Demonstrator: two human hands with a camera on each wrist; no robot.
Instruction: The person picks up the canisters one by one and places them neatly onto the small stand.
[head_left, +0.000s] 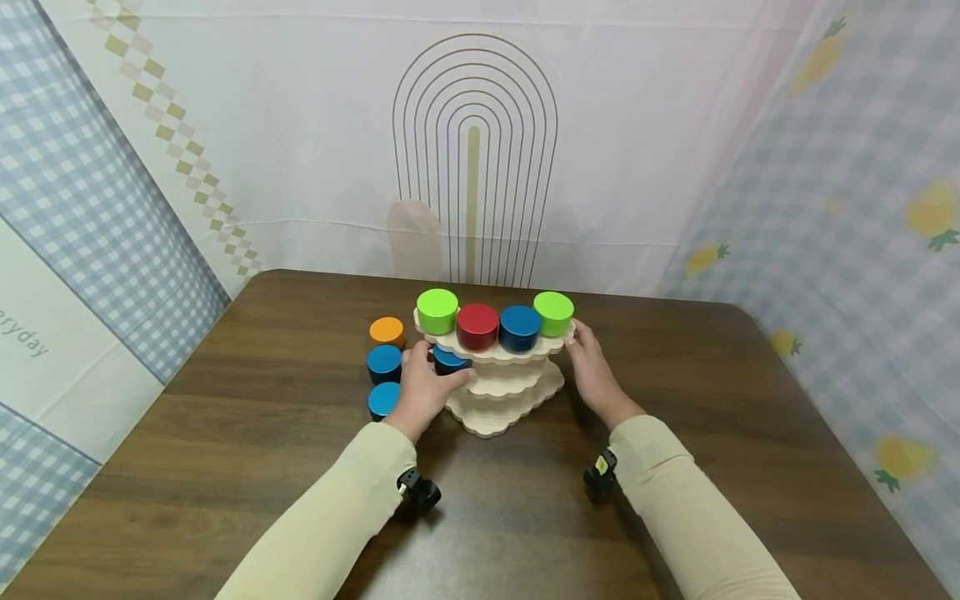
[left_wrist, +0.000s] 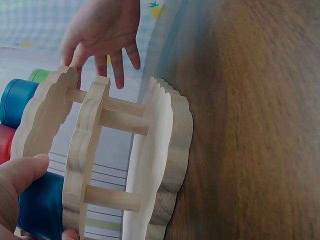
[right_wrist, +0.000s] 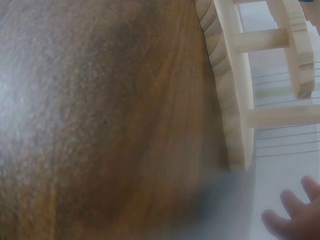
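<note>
Pale sleeves (head_left: 322,521) are spanning the near side of the desk (head_left: 172,467), while the tiered wooden stand (head_left: 489,417) is resting nearer the far edge. Fingers of the left hand (head_left: 426,390) are gripping a blue cylinder (head_left: 450,361) at the left end of the middle tier (head_left: 506,382), opened only to its width. The right hand (head_left: 596,375) is holding its fingers spread, gripping nothing, by the right end of the top tier (head_left: 495,357); whether they're touching it I can't tell. Two green cylinders (head_left: 437,313), a red cylinder (head_left: 477,327) and another blue cylinder (head_left: 521,329) are sitting up there, so a sideways shove to the stand could tip them off. An orange cylinder (head_left: 387,332) and two more blue cylinders (head_left: 384,365) are standing near the left hand, where a careless swing could scatter them.
</note>
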